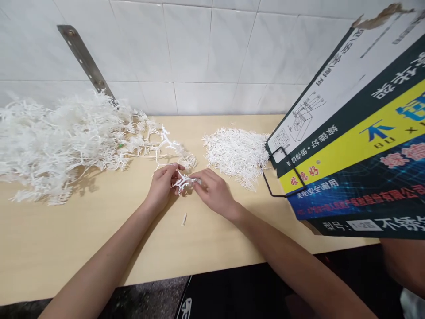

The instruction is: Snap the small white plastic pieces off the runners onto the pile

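My left hand (163,186) is closed on a white branched plastic piece (183,182) above the wooden table. The fingertips of my right hand (212,189) pinch the right end of that same piece. A large tangled heap of white branched pieces (63,141) lies at the left, and some strands (169,144) reach just beyond my hands. To the right of them is a pile of small, thin white pieces (235,155). One small white piece (184,219) lies alone on the table in front of my hands.
A large printed cardboard box (352,146) leans at the right, with a black wire frame (283,195) at its lower corner. Behind the table (99,248) is a tiled wall with a metal bracket (84,60). Part of a person's arm (400,266) shows at the lower right.
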Motion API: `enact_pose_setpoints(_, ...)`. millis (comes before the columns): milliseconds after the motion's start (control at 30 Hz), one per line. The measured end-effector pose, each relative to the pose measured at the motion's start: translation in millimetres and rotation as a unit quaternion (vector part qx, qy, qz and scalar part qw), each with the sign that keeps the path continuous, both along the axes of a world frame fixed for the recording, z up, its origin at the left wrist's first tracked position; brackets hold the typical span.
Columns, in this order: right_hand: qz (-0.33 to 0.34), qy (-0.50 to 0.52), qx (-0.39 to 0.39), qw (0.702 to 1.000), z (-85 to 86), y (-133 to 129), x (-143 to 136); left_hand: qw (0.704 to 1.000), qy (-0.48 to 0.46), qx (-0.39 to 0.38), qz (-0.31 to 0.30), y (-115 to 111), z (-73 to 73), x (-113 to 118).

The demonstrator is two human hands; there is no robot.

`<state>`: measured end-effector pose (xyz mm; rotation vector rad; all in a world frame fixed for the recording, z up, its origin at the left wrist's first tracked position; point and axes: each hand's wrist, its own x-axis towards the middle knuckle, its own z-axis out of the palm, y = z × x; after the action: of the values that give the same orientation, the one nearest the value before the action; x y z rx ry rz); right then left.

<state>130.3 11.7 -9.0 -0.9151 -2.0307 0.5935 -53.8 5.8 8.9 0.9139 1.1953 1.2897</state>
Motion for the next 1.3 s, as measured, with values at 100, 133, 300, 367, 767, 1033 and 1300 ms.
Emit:
enact_pose_setpoints(100,-0.017,0.095,-0.149,0.984,-3.9,6,4,0.998,-0.032,-0.006,-0.051,-1,-1.0,1)
enact_pose_setpoints(133,-0.006,0.128,-0.198,0.972,-4.4,8,6,0.998,-0.020,0.002,-0.063,-1,-1.3,1)
enact_pose_setpoints(300,0.086,0.159,-0.288,0.940,-1.9,13,11,0.985,0.112,0.069,-0.113,-9,0.6,5)
enact_pose_setpoints(367,0.102,0.135,-0.278,0.945,-0.1,13,12,0.979,0.115,0.081,-0.144,-13,2.2,7)
enact_pose_setpoints(767,-0.056,0.051,-0.140,0.987,11.8,-4,5,0.978,0.188,0.067,-0.065,-12,-4.0,10)
enact_pose_setpoints(1033,-0.002,0.091,-0.221,0.971,1.8,10,9,0.961,0.248,0.080,-0.091,-12,-11.3,11)
enact_pose_setpoints(1300,0.157,0.166,-0.397,0.889,6.1,29,31,0.953,0.186,0.088,-0.223,-11,-10.2,7)
